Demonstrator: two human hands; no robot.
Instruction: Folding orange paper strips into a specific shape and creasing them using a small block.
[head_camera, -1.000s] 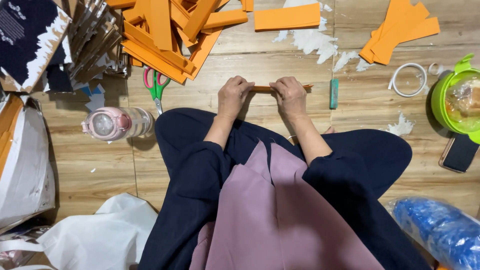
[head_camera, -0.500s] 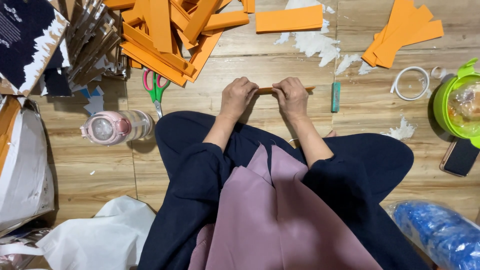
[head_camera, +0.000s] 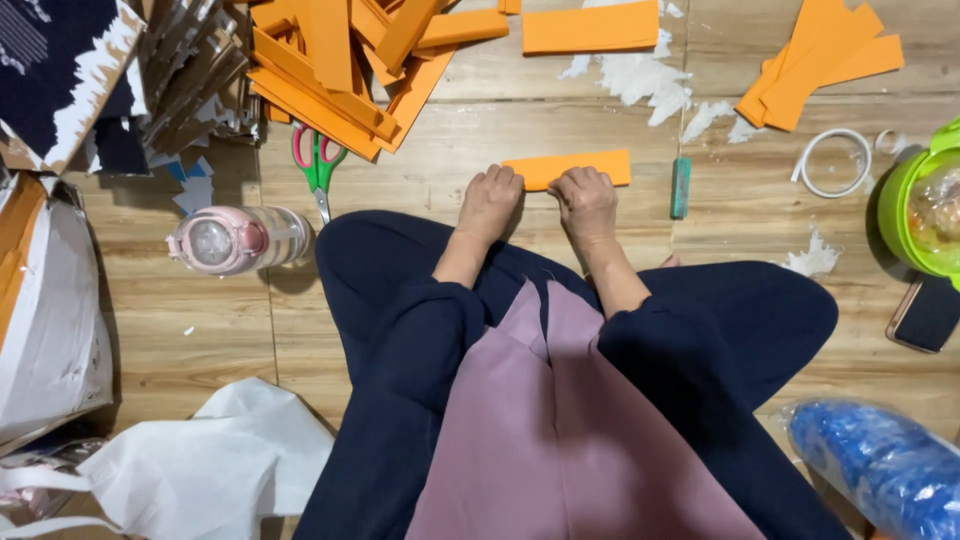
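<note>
An orange paper strip (head_camera: 570, 166) lies flat on the wooden floor just past my knees. My left hand (head_camera: 489, 201) presses on its left end and my right hand (head_camera: 586, 201) presses near its middle, fingers curled over its near edge. The strip's right end sticks out past my right hand. I sit cross-legged in dark trousers and a mauve top.
A heap of orange strips (head_camera: 340, 60) lies at the back left, more (head_camera: 815, 70) at the back right. Green-and-pink scissors (head_camera: 317, 160), a pink bottle (head_camera: 235, 240), a teal stick (head_camera: 680, 187), a tape ring (head_camera: 836, 162), a green bowl (head_camera: 920, 210), a phone (head_camera: 925, 312), white scraps.
The orange piece between my hands was a thin folded edge; now it lies opened out as a wider flat strip. Both hands stay on it.
</note>
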